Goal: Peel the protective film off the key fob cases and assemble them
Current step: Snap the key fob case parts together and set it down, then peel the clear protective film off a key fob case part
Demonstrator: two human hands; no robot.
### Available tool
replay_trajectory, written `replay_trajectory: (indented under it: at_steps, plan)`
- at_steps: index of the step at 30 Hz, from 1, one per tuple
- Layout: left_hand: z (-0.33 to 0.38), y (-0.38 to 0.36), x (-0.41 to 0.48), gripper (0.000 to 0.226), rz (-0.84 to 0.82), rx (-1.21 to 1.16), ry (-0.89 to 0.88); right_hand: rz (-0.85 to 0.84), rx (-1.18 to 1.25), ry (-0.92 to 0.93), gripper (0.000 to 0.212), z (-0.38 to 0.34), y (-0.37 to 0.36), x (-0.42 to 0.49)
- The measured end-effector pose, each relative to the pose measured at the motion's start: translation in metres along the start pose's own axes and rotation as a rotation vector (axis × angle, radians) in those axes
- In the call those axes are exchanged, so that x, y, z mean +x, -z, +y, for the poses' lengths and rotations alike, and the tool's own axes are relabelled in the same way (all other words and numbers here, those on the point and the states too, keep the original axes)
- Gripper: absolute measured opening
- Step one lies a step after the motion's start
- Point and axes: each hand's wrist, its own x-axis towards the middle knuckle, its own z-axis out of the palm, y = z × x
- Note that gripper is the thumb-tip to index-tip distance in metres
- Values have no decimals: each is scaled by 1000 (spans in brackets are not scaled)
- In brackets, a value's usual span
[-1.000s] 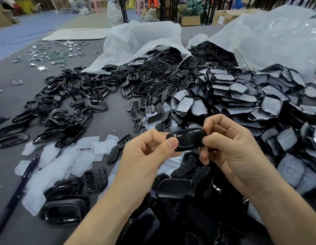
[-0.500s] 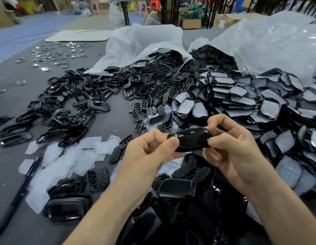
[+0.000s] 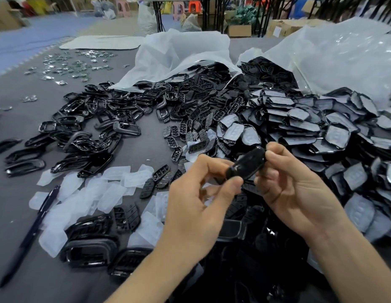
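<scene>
Fob case (image 3: 247,165) held up between both hands, tilted.
I see the left hand (image 3: 196,202) pinching its lower end and the right hand (image 3: 295,189) pinching the upper end. Film pieces (image 3: 80,200) lie on the table (image 3: 150,147) to the left, a pile of cases (image 3: 321,132) to the right.

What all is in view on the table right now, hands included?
key fob case: one, black, held between both hands, near centre
film-covered shells: many, black under whitish film, heap on the right
frames: many, glossy black, left of centre
button pads: many, black, centre
peeled films: many, translucent white, near left
pen: one, dark blue, near left edge
metal bits: many, silvery, far left
bags: two, white and clear, far side
table: one, grey, under everything
left hand: one, pinches the case's lower end
right hand: one, pinches its upper end
</scene>
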Motion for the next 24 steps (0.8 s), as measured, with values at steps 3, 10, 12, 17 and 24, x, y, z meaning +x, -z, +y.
replay_trajectory:
  at_steps: [3, 10, 12, 17, 24]
  plan:
    - [-3, 1, -1, 15, -35, 240, -168, 27, -54, 52, 8, -6, 5, 1]
    - [-12, 6, -3, 9, -104, 535, -442, -9, -441, 197, 13, -14, 12, 2]
    - [-15, 6, -3, 9, -123, 552, -447, 9, -635, 243, 13, -17, 14, 1]
    - [-22, 3, -7, 10, -199, 547, -448, 72, -1029, 349, 22, -16, 21, 3]
    - [-20, -1, -7, 18, -237, 586, -469, 66, -1020, 350, 19, -17, 25, 3]
